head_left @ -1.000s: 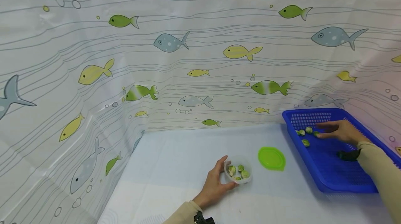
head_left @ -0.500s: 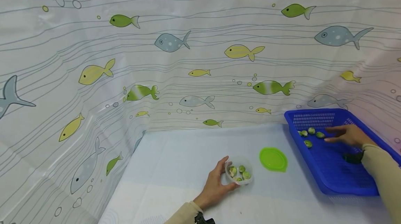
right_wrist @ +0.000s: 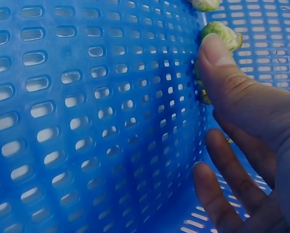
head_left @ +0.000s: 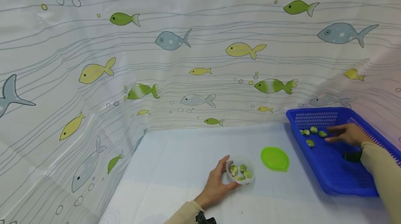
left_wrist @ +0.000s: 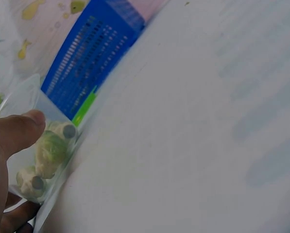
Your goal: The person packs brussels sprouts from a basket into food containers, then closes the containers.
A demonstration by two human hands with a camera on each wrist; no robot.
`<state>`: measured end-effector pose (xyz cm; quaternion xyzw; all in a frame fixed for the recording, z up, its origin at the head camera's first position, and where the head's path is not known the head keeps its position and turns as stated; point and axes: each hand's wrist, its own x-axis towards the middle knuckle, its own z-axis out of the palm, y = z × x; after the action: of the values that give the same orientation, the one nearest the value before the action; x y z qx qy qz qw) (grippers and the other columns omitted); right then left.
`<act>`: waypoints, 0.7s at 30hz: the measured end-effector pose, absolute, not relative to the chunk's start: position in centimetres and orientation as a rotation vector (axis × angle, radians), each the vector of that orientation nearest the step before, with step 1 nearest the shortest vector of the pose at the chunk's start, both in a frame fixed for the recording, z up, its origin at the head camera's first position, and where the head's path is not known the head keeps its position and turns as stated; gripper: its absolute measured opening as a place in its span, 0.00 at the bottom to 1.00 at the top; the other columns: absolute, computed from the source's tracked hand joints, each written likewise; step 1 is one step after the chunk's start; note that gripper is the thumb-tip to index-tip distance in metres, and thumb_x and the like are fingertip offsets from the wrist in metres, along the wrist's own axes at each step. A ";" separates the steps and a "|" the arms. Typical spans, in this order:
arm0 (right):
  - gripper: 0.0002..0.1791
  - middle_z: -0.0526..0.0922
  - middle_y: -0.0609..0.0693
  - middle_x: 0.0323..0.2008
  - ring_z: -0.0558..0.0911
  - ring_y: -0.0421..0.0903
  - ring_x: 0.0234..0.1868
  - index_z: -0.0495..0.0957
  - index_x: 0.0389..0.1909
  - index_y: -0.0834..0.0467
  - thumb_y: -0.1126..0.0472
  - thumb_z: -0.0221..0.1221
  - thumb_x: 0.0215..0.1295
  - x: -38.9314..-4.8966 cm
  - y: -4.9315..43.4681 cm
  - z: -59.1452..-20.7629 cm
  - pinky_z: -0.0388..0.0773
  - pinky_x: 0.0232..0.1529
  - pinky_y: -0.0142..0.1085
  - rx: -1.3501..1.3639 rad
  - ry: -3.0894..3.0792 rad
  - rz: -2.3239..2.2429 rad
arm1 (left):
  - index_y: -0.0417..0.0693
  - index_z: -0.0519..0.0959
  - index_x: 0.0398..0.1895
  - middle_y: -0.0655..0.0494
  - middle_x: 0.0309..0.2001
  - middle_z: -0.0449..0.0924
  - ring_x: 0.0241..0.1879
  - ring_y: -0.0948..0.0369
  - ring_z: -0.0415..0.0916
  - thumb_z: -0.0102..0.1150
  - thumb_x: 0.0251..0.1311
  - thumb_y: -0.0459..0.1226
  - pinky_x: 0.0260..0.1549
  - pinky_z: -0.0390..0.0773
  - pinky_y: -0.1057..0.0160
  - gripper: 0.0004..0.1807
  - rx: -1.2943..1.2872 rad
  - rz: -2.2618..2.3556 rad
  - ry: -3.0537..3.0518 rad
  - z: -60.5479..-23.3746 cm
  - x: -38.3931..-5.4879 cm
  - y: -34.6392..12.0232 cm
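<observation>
My left hand (head_left: pixel 216 182) grips a small clear plastic container (head_left: pixel 253 173) by its sides, thumb at the near side and fingers at the far side. Several Brussels sprouts (head_left: pixel 247 174) lie inside; the left wrist view shows them through the wall, below the thumb (left_wrist: pixel 23 130). Over at the right, my right hand (head_left: pixel 348 135) reaches into a blue plastic basket (head_left: pixel 324 178). Its thumb and fingers are spread apart with nothing held. A sprout (head_left: pixel 322 134) lies just beyond the fingertips on the basket floor. More sprouts (head_left: pixel 310 143) rest near the basket's left wall.
A bright green lid (head_left: pixel 275 159) lies flat on the white table (head_left: pixel 175 158) between container and basket. The perforated basket wall (right_wrist: pixel 76 102) rises close beside the right hand. Fish-patterned sheeting (head_left: pixel 200 53) stands behind and to the left.
My right hand has drawn back slightly to the right, leaving a sprout in fuller view. The left hand stays on the container. The head view has shifted a little.
</observation>
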<state>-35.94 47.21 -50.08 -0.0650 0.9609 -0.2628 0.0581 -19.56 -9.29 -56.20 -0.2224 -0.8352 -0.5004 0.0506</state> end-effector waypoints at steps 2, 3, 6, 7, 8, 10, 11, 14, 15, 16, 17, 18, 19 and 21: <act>0.48 0.75 0.79 0.64 0.70 0.84 0.64 0.76 0.67 0.72 0.38 0.75 0.59 -36.1 47.2 -50.1 0.71 0.56 0.75 -0.189 2.902 -0.796 | 0.44 0.58 0.82 0.47 0.71 0.78 0.67 0.54 0.79 0.80 0.57 0.44 0.73 0.72 0.52 0.54 -0.677 -1.524 -2.545 -56.2 -19.6 -9.3; 0.48 0.75 0.80 0.63 0.71 0.83 0.64 0.76 0.67 0.72 0.38 0.75 0.59 -36.2 47.2 -50.2 0.71 0.56 0.75 -0.187 2.897 -0.797 | 0.44 0.58 0.82 0.47 0.71 0.78 0.67 0.54 0.79 0.80 0.57 0.44 0.73 0.72 0.52 0.54 -0.678 -1.525 -2.546 -56.2 -19.6 -9.3; 0.48 0.76 0.80 0.62 0.71 0.83 0.63 0.76 0.65 0.72 0.39 0.76 0.58 -36.4 47.1 -50.2 0.71 0.55 0.76 -0.180 2.882 -0.800 | 0.44 0.58 0.82 0.46 0.71 0.78 0.67 0.54 0.79 0.80 0.57 0.44 0.72 0.72 0.53 0.54 -0.681 -1.529 -2.544 -56.2 -19.6 -9.3; 0.48 0.77 0.80 0.62 0.72 0.83 0.63 0.77 0.65 0.72 0.38 0.76 0.57 -36.4 47.0 -50.2 0.71 0.55 0.76 -0.170 2.878 -0.801 | 0.44 0.58 0.82 0.46 0.71 0.78 0.67 0.54 0.79 0.80 0.57 0.44 0.72 0.73 0.54 0.54 -0.683 -1.530 -2.545 -56.2 -19.6 -9.3; 0.48 0.77 0.79 0.61 0.72 0.83 0.63 0.77 0.65 0.72 0.39 0.76 0.57 -36.4 47.0 -50.2 0.71 0.55 0.75 -0.164 2.876 -0.805 | 0.44 0.58 0.82 0.46 0.71 0.78 0.67 0.54 0.79 0.80 0.57 0.44 0.72 0.73 0.54 0.54 -0.684 -1.531 -2.543 -56.2 -19.6 -9.3; 0.47 0.79 0.79 0.60 0.73 0.83 0.62 0.78 0.64 0.72 0.39 0.76 0.56 -36.4 46.9 -50.2 0.72 0.55 0.75 -0.150 2.867 -0.814 | 0.44 0.58 0.82 0.46 0.71 0.78 0.68 0.54 0.79 0.80 0.57 0.44 0.72 0.73 0.54 0.54 -0.686 -1.535 -2.544 -56.2 -19.6 -9.3; 0.47 0.79 0.78 0.60 0.73 0.82 0.62 0.79 0.63 0.72 0.39 0.77 0.56 -36.4 46.9 -50.1 0.72 0.55 0.75 -0.141 2.863 -0.821 | 0.44 0.58 0.82 0.46 0.72 0.78 0.68 0.54 0.79 0.80 0.57 0.44 0.72 0.73 0.53 0.54 -0.686 -1.535 -2.546 -56.2 -19.6 -9.3; 0.46 0.81 0.78 0.59 0.74 0.82 0.62 0.80 0.62 0.71 0.38 0.77 0.56 -36.4 46.8 -50.0 0.73 0.54 0.74 -0.134 2.852 -0.829 | 0.44 0.58 0.82 0.46 0.72 0.77 0.68 0.54 0.78 0.80 0.57 0.44 0.73 0.72 0.53 0.54 -0.685 -1.533 -2.548 -56.1 -19.6 -9.3; 0.46 0.81 0.77 0.58 0.74 0.82 0.62 0.80 0.62 0.71 0.38 0.76 0.56 -36.5 46.8 -50.0 0.73 0.54 0.74 -0.134 2.850 -0.827 | 0.44 0.58 0.82 0.46 0.72 0.77 0.68 0.54 0.78 0.80 0.57 0.44 0.73 0.72 0.53 0.54 -0.685 -1.533 -2.549 -56.1 -19.6 -9.3; 0.45 0.81 0.77 0.58 0.74 0.82 0.62 0.80 0.62 0.71 0.38 0.76 0.57 -36.5 46.7 -50.0 0.73 0.53 0.74 -0.136 2.852 -0.823 | 0.44 0.58 0.82 0.46 0.72 0.77 0.68 0.54 0.78 0.80 0.57 0.43 0.73 0.72 0.53 0.54 -0.684 -1.532 -2.550 -56.1 -19.6 -9.4; 0.45 0.82 0.77 0.58 0.75 0.82 0.61 0.81 0.61 0.71 0.38 0.76 0.57 -36.6 46.7 -50.0 0.73 0.53 0.74 -0.136 2.852 -0.823 | 0.44 0.58 0.82 0.46 0.72 0.77 0.68 0.54 0.78 0.80 0.57 0.43 0.73 0.72 0.53 0.54 -0.684 -1.531 -2.550 -56.1 -19.6 -9.4; 0.45 0.82 0.77 0.57 0.75 0.82 0.61 0.81 0.61 0.71 0.38 0.76 0.57 -36.6 46.7 -50.0 0.74 0.53 0.74 -0.141 2.851 -0.819 | 0.44 0.58 0.82 0.46 0.72 0.77 0.68 0.54 0.78 0.80 0.57 0.43 0.73 0.72 0.53 0.54 -0.685 -1.532 -2.549 -56.1 -19.6 -9.4; 0.44 0.82 0.77 0.57 0.75 0.81 0.61 0.81 0.61 0.70 0.39 0.76 0.58 -36.7 46.6 -50.0 0.74 0.53 0.73 -0.139 2.856 -0.817 | 0.44 0.58 0.82 0.46 0.72 0.77 0.68 0.54 0.78 0.80 0.57 0.43 0.73 0.72 0.53 0.54 -0.685 -1.533 -2.549 -56.1 -19.6 -9.4; 0.43 0.82 0.77 0.56 0.76 0.81 0.60 0.81 0.60 0.71 0.40 0.76 0.58 -36.8 46.6 -50.0 0.75 0.52 0.73 -0.145 2.860 -0.816 | 0.44 0.58 0.82 0.46 0.72 0.77 0.68 0.54 0.79 0.80 0.57 0.43 0.73 0.72 0.53 0.54 -0.687 -1.534 -2.547 -56.2 -19.6 -9.4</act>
<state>-36.77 46.56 -50.01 -0.0486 0.9573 -0.2731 0.0817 -19.60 -9.41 -56.17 -0.2249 -0.8338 -0.5022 0.0452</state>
